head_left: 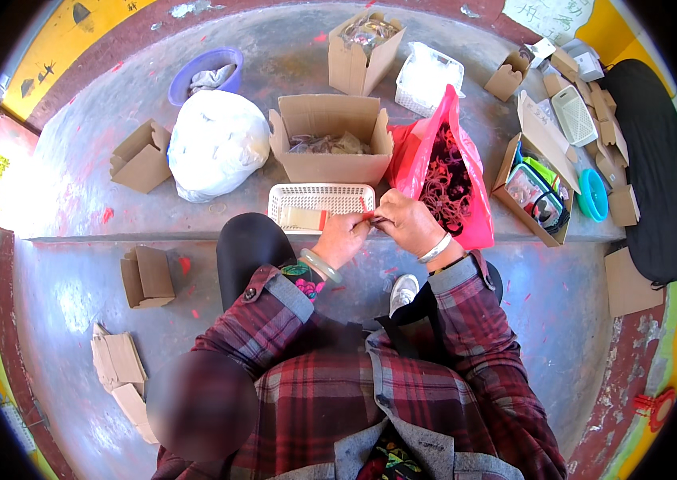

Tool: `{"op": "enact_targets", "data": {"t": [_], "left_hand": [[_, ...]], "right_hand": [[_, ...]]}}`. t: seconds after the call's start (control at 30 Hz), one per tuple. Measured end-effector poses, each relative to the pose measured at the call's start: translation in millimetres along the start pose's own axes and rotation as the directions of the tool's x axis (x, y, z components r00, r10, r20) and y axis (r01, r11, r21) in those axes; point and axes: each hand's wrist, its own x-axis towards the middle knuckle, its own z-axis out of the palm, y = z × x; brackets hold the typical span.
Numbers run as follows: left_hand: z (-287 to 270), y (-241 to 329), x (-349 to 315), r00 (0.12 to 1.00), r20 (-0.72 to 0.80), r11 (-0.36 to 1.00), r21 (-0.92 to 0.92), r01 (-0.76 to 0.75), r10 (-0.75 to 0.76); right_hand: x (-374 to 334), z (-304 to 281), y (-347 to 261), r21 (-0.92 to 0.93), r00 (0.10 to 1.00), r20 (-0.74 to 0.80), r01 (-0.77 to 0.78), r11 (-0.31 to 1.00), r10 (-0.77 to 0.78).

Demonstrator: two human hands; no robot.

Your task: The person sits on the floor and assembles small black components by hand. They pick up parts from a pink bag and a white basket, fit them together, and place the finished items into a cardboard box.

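My left hand [342,238] and my right hand [410,224] meet in front of me, fingertips pinched together. Between them is a small dark, thin thing with a bit of red by it; its kind is too small to make out. Just beyond my left hand sits a white perforated plastic basket [276,210], holding a pale card [303,218] with a red end. To the right of my right hand stands an open red plastic bag [478,210], full of dark red and purplish looped cords [446,188].
Behind the basket stands an open cardboard box [334,169] of wrapped items, beside a stuffed white bag [218,144]. Further off are a purple basin [186,74], a tall carton [348,70] and a white crate [420,102]. A filled carton [506,164] and turquoise basket [592,195] lie right.
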Motion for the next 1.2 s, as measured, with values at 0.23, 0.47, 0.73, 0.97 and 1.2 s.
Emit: {"op": "enact_targets", "data": {"t": [0.23, 0.47, 0.73, 0.97, 1.2], "left_hand": [[7.3, -17.9, 1.2, 0.975, 0.181, 0.925, -0.331, 0.186, -0.131], [1.0, -3.3, -1.9, 0.940, 0.303, 0.651, -0.684, 0.331, -0.159], [2.3, 2.4, -1.6, 0.929, 0.358, 0.699, -0.641, 0.317, -0.094], [-3.2, 20.8, -3.4, 0.917, 0.354, 0.698, -0.611, 0.375, -0.182], [-4.3, 24.4, -3.0, 0.921, 0.343, 0.722, -0.588, 0.364, -0.185]], "right_hand": [[-3.0, 2.2, 5.8, 0.105, 0.994, 0.110, -0.041, 0.994, 0.029], [-3.2, 1.3, 9.7, 0.282, 0.976, 0.118, -0.208, 0.937, 0.181], [-3.7, 1.1, 13.5, 0.362, 0.964, 0.125, -0.263, 0.894, 0.234], [-3.2, 1.5, 21.0, 0.278, 0.971, 0.209, -0.177, 0.944, 0.120], [-5.7, 1.1, 24.6, 0.335, 0.936, 0.342, -0.209, 0.919, 0.088]]}}
